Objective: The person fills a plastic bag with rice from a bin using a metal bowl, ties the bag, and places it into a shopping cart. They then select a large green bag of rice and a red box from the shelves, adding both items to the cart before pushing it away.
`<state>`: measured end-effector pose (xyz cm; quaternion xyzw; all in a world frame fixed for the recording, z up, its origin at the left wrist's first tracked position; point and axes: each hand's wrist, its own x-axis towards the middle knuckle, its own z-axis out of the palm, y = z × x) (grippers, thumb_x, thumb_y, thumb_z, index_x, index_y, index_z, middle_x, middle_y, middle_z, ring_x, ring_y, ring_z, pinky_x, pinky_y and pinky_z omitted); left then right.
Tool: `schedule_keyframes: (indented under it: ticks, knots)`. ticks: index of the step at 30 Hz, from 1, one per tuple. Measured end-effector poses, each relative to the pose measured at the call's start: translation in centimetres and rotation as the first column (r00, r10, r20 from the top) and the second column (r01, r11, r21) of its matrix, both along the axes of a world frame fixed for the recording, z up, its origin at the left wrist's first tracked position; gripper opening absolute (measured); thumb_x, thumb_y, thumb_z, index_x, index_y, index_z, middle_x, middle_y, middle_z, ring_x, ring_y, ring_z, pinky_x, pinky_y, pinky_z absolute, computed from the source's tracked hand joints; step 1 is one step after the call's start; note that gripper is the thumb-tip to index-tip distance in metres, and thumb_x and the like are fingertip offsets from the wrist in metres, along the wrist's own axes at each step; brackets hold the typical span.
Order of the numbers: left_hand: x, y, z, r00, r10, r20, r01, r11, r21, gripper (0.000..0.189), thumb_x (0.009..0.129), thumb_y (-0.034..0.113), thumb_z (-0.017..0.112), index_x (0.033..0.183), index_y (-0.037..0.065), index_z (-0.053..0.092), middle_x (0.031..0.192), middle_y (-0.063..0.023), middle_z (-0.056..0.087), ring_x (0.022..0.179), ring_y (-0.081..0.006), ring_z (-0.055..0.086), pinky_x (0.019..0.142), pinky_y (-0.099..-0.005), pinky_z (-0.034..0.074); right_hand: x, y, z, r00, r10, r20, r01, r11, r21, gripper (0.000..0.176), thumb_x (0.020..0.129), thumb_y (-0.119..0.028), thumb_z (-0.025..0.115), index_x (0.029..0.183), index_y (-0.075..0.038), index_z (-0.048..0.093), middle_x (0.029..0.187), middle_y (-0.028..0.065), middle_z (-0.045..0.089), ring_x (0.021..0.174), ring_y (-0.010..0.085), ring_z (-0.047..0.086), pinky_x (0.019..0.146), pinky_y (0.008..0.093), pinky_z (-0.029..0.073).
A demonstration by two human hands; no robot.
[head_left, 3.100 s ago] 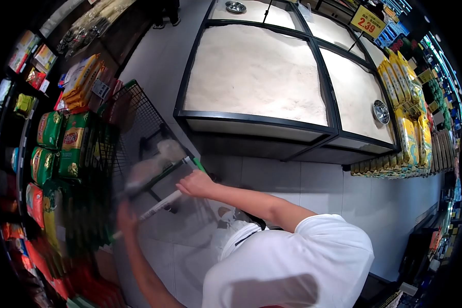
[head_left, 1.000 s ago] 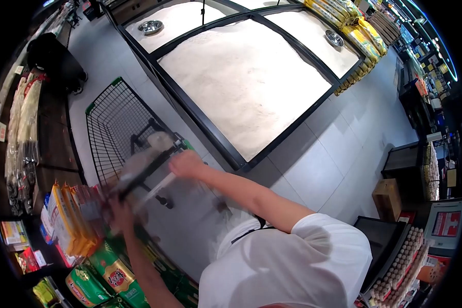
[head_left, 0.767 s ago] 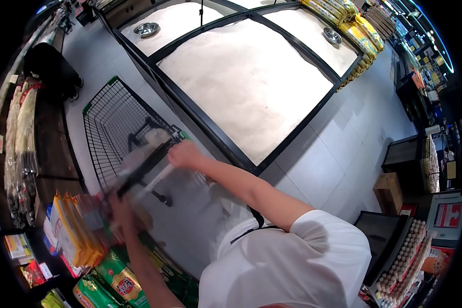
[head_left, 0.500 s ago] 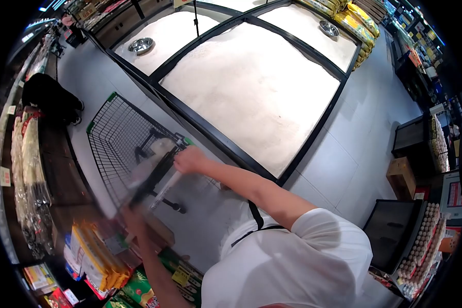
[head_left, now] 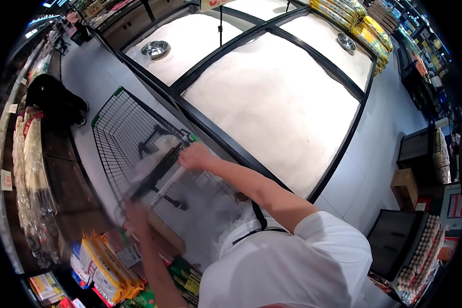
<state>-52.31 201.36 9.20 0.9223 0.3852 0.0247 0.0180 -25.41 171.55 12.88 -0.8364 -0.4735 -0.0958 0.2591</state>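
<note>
Nothing reads with certainty. The yellow sign on a black post is cut off, showing only the bottoms of red characters. Print on the shelf tag, the white tag by the yellow packs and the yellow label by the green packs is too small.

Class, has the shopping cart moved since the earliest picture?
Yes, the shopping cart has moved forward alongside the bin; its handle, first short of the bin's near corner, is now past it.
</note>
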Motion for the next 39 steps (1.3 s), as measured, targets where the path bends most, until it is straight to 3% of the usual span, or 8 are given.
schedule_keyframes:
  ticks: [6,10,14,19,24,25,30,39]
  knots:
    - [5.1,4.7,0.3,0.996,0.076,0.056,-0.072,0.994,-0.077,0.058,0.094,0.043,0.048,0.146,0.018,0.046,0.155,-0.0053,0.037,0.127,-0.0323,0.051,0.096,-0.0452,0.046,4.0,4.8,0.0,0.999,-0.007,-0.040,0.006,0.999,-0.039,0.031,0.086,-0.029,0.051,0.062,-0.011,0.060,0.061,0.0086,0.063,0.054,0.0308,0.063,0.053,0.0433,0.049]
    - [8.3,10.0,0.4,0.992,0.021,0.123,-0.009,0.996,-0.094,0.057,0.094,0.042,0.049,0.145,0.019,0.046,0.155,-0.0046,0.038,0.127,-0.0332,0.051,0.096,-0.0451,0.046,6.9,9.4,0.2,0.999,-0.020,-0.033,0.020,1.000,0.007,0.028,0.086,-0.028,0.052,0.063,-0.012,0.058,0.060,0.0084,0.061,0.053,0.0304,0.062,0.049,0.0432,0.048]
    - [11.3,14.7,1.0,0.989,0.053,0.136,-0.043,0.996,-0.078,0.055,0.094,0.042,0.048,0.143,0.019,0.049,0.153,-0.0055,0.041,0.127,-0.0336,0.051,0.097,-0.0455,0.045,9.3,14.5,0.1,0.999,-0.013,0.040,0.015,0.999,-0.043,0.027,0.085,-0.028,0.053,0.064,-0.012,0.058,0.059,0.0077,0.061,0.052,0.0301,0.061,0.048,0.0435,0.048]
    - [15.1,21.9,1.5,0.993,0.037,0.112,-0.032,0.998,-0.046,0.056,0.093,0.043,0.049,0.144,0.020,0.048,0.153,-0.0052,0.040,0.120,-0.0334,0.057,0.093,-0.0446,0.048,11.7,21.4,0.0,0.995,-0.100,-0.011,0.100,0.995,-0.012,0.029,0.085,-0.027,0.051,0.061,-0.012,0.058,0.058,0.0079,0.061,0.052,0.0305,0.060,0.048,0.0436,0.047]
    - [19.4,29.4,-0.9,0.992,-0.045,0.117,0.038,0.998,0.056,0.055,0.094,0.043,0.050,0.145,0.021,0.047,0.153,-0.0054,0.040,0.117,-0.0331,0.059,0.091,-0.0449,0.049,15.5,27.4,0.4,0.992,-0.125,-0.010,0.125,0.992,-0.034,0.032,0.086,-0.028,0.050,0.060,-0.012,0.060,0.059,0.0085,0.062,0.054,0.0306,0.062,0.059,0.0450,0.050]
    - [20.8,29.4,1.5,0.997,0.003,0.071,-0.004,1.000,0.009,0.054,0.094,0.042,0.051,0.144,0.021,0.048,0.153,-0.0059,0.040,0.117,-0.0331,0.059,0.091,-0.0447,0.050,16.2,28.6,0.4,0.992,-0.127,-0.001,0.127,0.991,-0.038,0.033,0.086,-0.028,0.050,0.060,-0.012,0.061,0.059,0.0085,0.063,0.055,0.0307,0.062,0.061,0.0453,0.050]
    - [25.3,34.3,4.1,0.998,0.002,0.058,0.000,0.999,-0.042,0.053,0.095,0.041,0.050,0.143,0.020,0.048,0.152,-0.0073,0.042,0.120,-0.0333,0.057,0.092,-0.0448,0.049,19.2,34.5,0.3,0.981,-0.185,-0.053,0.183,0.982,-0.039,0.034,0.087,-0.029,0.049,0.059,-0.012,0.060,0.058,0.0079,0.062,0.053,0.0310,0.060,0.072,0.0461,0.051]
    - [33.4,46.2,3.0,0.986,-0.093,0.142,0.101,0.994,-0.048,0.054,0.095,0.040,0.050,0.143,0.016,0.048,0.150,-0.0097,0.044,0.127,-0.0332,0.052,0.100,-0.0429,0.044,26.2,44.2,1.0,0.973,-0.229,-0.038,0.229,0.973,0.009,0.032,0.085,-0.029,0.052,0.059,-0.013,0.059,0.056,0.0076,0.060,0.052,0.0304,0.060,0.078,0.0478,0.051]
